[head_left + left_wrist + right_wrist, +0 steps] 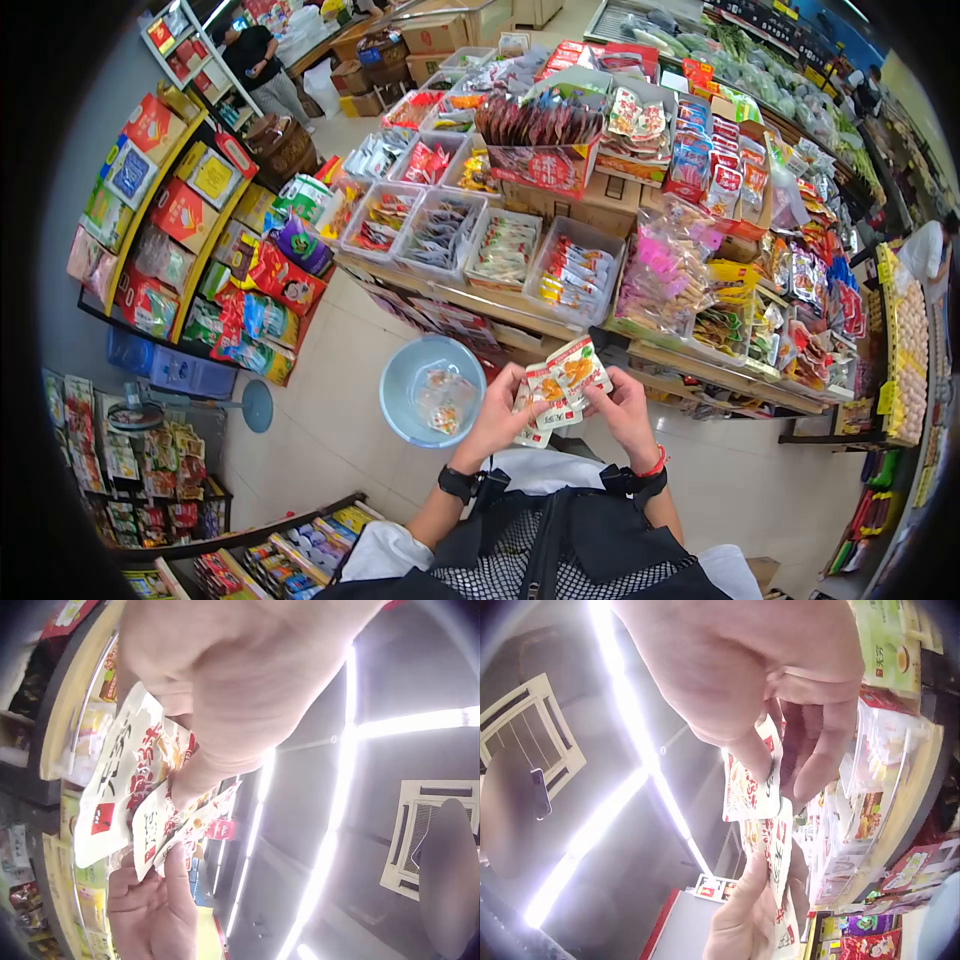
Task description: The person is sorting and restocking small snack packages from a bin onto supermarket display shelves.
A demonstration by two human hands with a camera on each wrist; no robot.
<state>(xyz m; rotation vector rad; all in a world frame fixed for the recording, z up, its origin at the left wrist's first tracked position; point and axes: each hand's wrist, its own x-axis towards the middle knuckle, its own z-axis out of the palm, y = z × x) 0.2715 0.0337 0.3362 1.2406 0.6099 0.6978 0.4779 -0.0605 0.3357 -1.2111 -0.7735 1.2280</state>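
Note:
In the head view, the left hand (492,418) pinches several white snack packets with red print (550,390), fanned out, its thumb across them. The right hand (624,412) pinches the uppermost packet (580,370) by its lower right part. Both hands are close together in front of the body. The left wrist view shows the left hand (232,682) over the packets (116,784), the right hand (154,911) below. In the right wrist view, the right hand (757,675) holds one packet (751,787) between thumb and fingers.
A blue basin (400,420) with clear-wrapped packets inside stands on the floor left of the hands. Ahead is a display table with snack bins (500,250) and boxes. Shelves stand at left (180,230) and right (905,350); a low rack (270,560) is at lower left.

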